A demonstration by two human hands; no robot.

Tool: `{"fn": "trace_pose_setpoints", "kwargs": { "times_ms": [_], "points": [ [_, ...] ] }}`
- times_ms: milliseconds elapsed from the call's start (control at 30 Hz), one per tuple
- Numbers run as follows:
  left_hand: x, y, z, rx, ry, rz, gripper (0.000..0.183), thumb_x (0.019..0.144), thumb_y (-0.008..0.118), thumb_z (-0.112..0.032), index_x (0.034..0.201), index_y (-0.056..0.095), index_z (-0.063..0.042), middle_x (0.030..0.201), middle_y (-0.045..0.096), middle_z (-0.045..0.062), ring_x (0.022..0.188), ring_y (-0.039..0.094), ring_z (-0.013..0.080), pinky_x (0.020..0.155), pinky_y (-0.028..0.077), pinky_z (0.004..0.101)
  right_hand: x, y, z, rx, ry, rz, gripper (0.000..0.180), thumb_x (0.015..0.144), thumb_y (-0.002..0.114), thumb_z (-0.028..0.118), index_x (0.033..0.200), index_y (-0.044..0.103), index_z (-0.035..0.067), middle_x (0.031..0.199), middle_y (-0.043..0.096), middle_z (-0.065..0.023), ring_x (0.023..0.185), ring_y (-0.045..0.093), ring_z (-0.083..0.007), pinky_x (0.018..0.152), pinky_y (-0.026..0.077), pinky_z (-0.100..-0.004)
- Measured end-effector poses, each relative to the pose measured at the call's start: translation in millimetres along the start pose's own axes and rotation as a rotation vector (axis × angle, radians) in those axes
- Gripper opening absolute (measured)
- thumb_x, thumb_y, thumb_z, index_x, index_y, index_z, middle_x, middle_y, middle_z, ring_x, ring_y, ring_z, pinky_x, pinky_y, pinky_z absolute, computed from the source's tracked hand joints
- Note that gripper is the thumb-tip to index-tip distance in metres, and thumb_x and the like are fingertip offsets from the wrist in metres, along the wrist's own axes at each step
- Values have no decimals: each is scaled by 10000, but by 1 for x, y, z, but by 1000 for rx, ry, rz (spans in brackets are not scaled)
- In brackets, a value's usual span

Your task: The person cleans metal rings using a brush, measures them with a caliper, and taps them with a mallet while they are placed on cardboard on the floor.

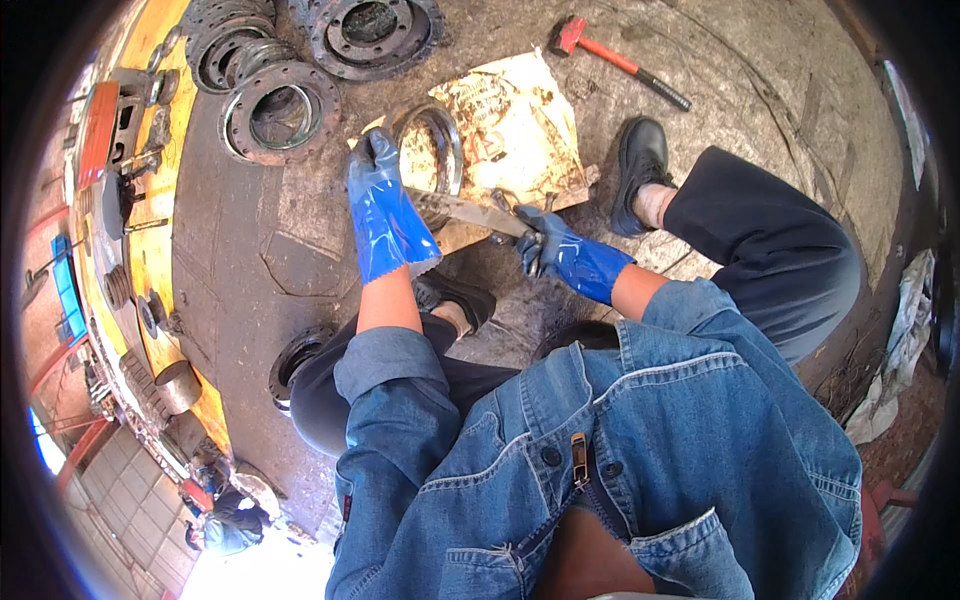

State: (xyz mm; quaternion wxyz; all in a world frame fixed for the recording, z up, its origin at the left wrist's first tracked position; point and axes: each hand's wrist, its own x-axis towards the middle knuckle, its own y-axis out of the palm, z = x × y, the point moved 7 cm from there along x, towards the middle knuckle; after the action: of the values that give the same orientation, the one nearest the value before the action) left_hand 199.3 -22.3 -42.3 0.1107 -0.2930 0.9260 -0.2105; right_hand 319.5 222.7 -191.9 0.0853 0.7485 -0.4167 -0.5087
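My left hand [386,199], in a blue rubber glove with a dark palm, is curled at the left side of a steel ring [454,150]. Its fingertips are closed, with a bit of tan material beside them; what they grip is unclear. My right hand [559,247], gloved alike, grips the near end of a long flat metal strip or blade [469,212], which reaches across the ring's near edge towards my left wrist. The ring stands over a stained, printed paper sack [517,127]. Small dark bolts [501,199] lie by my right hand.
A sledgehammer [607,56] with a red head lies at the upper right. Flanged metal rings [279,116] are stacked at the upper left. Another ring [300,364] is beside my left knee. Metal parts line a yellow-edged bench [161,300] at left. A person [229,525] is at the lower left.
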Motion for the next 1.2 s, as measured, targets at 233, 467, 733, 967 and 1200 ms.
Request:
{"fn": "trace_pose_setpoints", "kwargs": {
  "times_ms": [233,467,733,967,1200],
  "points": [
    [27,-11,37,-130,35,50,410,913,599,-364,1032,634,27,839,647,79,778,592,165,724,487,324,-95,124,147,56,-489,456,481,875,576,428,1224,564,98,912,691,-100,459,478,-65,401,361,-217],
    [8,8,-7,30,12,35,544,809,709,-381,1144,595,32,1002,675,187,898,655,283,804,511,371,-278,311,299,-986,-1878,-306,290,945,513,255,1088,607,21,982,689,-156,774,669,-214,574,511,-310],
    [11,-3,13,336,-121,1,626,741,737,-387,1168,574,40,1084,647,250,1029,631,365,893,489,406,-288,366,248,-2244,-1258,-1800,445,961,444,328,1281,540,33,1202,612,-191,1137,590,-324,898,494,-458],
    [-23,-1,3,286,-62,25,521,730,763,-292,1102,607,38,968,686,222,929,673,326,810,516,384,-331,294,171,-1620,-1424,-701,279,902,629,255,1070,661,35,790,712,-106,689,697,-163,528,502,-285],
    [-119,-19,14,605,-226,-3,635,681,768,-332,1169,572,24,1031,653,252,954,646,394,848,519,428,-354,256,58,-1245,-1370,-139,337,888,668,190,1191,632,47,980,714,-134,706,672,-129,594,547,-234]
  ]
}}
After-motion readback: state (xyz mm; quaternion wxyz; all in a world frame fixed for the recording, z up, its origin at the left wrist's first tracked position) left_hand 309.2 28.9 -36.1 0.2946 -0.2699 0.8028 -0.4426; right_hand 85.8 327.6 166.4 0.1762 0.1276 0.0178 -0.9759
